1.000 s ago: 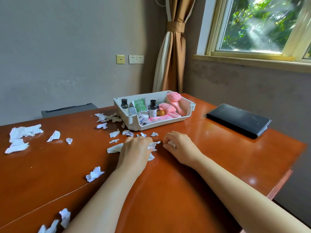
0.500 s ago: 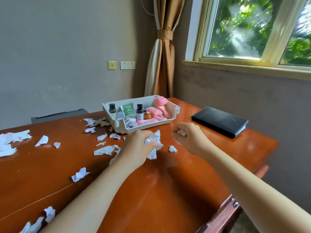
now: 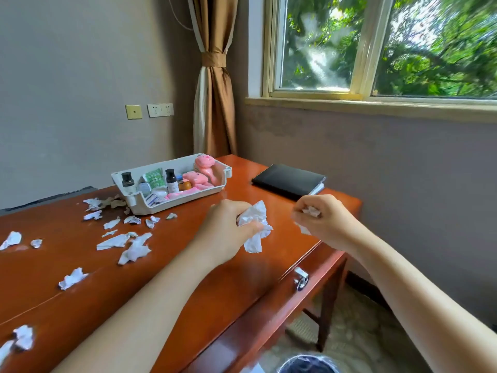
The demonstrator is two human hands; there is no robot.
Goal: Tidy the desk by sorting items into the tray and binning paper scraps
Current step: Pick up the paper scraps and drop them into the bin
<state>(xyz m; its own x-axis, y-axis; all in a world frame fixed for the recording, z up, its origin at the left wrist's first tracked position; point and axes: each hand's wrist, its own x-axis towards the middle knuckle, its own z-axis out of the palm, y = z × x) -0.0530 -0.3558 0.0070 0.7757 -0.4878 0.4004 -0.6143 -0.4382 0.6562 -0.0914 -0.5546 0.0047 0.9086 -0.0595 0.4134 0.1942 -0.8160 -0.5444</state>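
Observation:
My left hand (image 3: 226,232) grips a bunch of white paper scraps (image 3: 254,227) above the desk's right part. A little to the right, my right hand (image 3: 322,219) is curled around smaller paper scraps (image 3: 311,211). Several more torn scraps (image 3: 129,243) lie scattered over the left half of the wooden desk (image 3: 188,278). The white tray (image 3: 172,204) stands behind them, holding small bottles, a green packet and pink items. A bin lined with a plastic bag (image 3: 306,364) shows at the bottom edge, below the desk's corner.
A black notebook (image 3: 289,180) lies at the desk's far right corner. The desk's right edge carries a metal drawer handle (image 3: 300,278). A wall with a window and a tied curtain (image 3: 215,76) stands behind. Floor shows to the right of the desk.
Both hands have lifted off the desk with gathered scraps and moved to the right, toward the desk's edge. The view has swung right and the bin has come into sight.

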